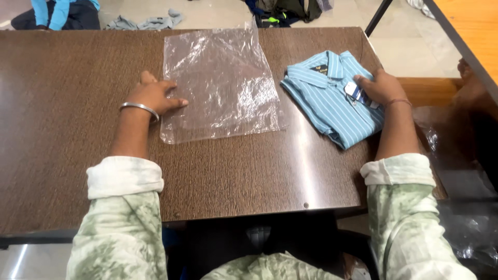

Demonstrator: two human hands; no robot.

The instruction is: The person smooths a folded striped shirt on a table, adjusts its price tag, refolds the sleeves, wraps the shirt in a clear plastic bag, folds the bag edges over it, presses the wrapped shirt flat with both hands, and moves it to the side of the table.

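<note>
A dark brown wood-grain surface fills the head view, with pale floor tiles and scattered clothes beyond its far edge. The left hand lies flat, its grip open, fingertips pressing the left edge of a clear, crinkled plastic bag spread at the centre. Just right of the bag lies a folded light-blue striped collared shirt; the right hand rests on its right side over a tag, grip loosely curled.
</note>
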